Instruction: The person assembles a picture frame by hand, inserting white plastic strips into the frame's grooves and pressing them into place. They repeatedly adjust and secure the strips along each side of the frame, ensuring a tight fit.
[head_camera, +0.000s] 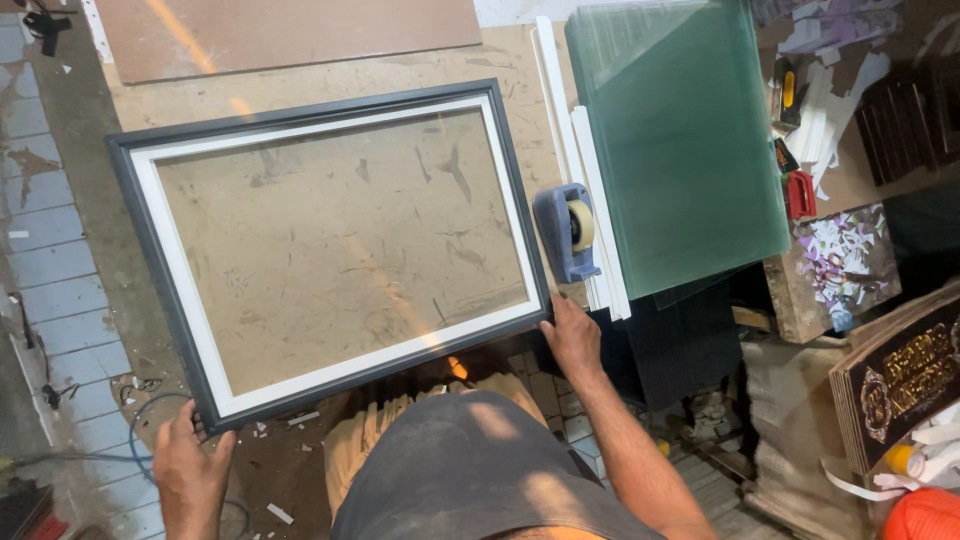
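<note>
Dark frame with white liner lay flat on the bench | left hand pinched its near-left corner, right hand curled on near-right corner | risk: near edge looked past the bench lip, could tip off | glass sheets and tape dispenser just beside, easy to knock.

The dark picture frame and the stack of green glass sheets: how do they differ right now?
The picture frame is dark with a white inner border and open in the middle; the glass sheets are solid, translucent green. The frame is gripped at its near corners by the left hand and right hand; the glass lies untouched. Both are rectangular and lie flat on the worktable.
</note>
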